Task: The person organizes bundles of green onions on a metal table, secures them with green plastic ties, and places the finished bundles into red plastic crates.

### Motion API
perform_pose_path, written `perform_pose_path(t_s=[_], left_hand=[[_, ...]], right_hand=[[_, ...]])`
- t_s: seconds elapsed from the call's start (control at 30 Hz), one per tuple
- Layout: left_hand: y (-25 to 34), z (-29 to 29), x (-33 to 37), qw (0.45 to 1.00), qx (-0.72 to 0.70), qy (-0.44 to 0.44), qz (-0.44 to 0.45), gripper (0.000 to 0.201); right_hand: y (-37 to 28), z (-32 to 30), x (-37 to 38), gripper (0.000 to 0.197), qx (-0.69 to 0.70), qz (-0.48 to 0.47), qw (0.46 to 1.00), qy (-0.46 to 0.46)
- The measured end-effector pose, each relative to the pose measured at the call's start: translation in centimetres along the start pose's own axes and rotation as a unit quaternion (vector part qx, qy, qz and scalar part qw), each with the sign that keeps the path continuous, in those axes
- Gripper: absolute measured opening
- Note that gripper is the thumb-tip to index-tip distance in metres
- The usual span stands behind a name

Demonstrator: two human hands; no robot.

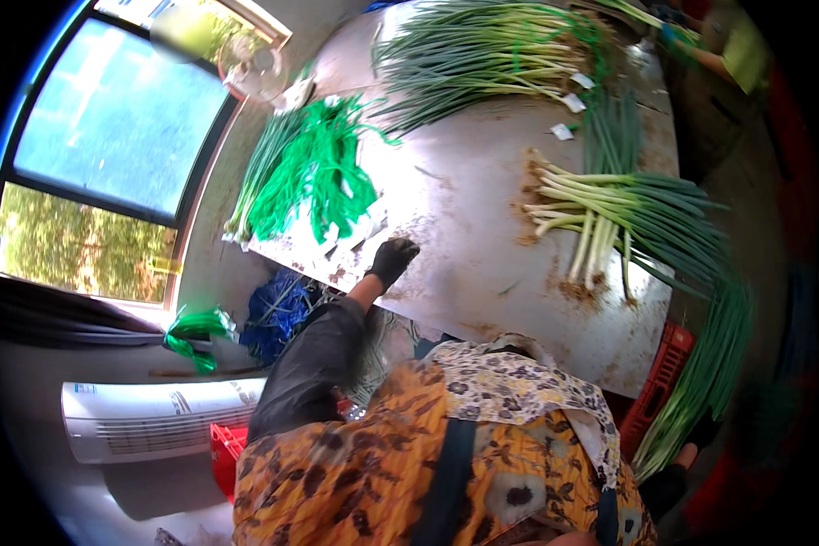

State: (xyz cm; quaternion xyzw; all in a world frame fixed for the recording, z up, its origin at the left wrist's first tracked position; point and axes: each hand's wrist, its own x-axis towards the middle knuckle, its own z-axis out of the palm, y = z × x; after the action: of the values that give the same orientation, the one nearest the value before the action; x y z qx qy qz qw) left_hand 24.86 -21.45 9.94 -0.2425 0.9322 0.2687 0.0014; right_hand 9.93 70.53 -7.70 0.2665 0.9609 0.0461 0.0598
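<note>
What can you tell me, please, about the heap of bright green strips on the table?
The bright green strips lie in a loose, tangled heap near the left edge of the table. They are long, thin and slightly shiny, like plastic, with small white pieces among them that may be tags. The heap rests against, and seems partly over, green onions on its left; a few strands trail to the right. The left hand, black-gloved, is nearby but apart.

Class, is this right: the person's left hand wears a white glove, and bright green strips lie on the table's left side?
Not quite: in the head view, the left hand wears a black glove; the green strips lie where stated.
</note>
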Motion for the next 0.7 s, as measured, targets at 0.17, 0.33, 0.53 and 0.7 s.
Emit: perform_pose_path(t_s=[0.17, 0.33, 0.53, 0.7], left_hand=[[-7.4, -1.5, 7.4, 0.986, 0.043, 0.134, -0.085, 0.033], [-12.7, -2.8, 13.7, 0.939, 0.217, 0.057, -0.26, 0.04], [-19.0, -6.8, 15.6, 0.979, -0.084, 0.127, -0.139, 0.017], [-21.2, -8.1, 13.1, 0.989, -0.098, 0.106, 0.035, 0.031]], right_hand=[[-11.2, -1.3, -6.2, 0.033, -0.138, -0.304, 0.862, 0.381], [-36.8, -21.3, -27.6, 0.03, 0.453, -0.283, 0.845, -0.028], [-51.8, -26.1, -36.6, 0.027, 0.455, -0.422, 0.776, -0.112], [-65.3, -26.6, -43.8, 0.026, 0.402, -0.539, 0.704, -0.228]])
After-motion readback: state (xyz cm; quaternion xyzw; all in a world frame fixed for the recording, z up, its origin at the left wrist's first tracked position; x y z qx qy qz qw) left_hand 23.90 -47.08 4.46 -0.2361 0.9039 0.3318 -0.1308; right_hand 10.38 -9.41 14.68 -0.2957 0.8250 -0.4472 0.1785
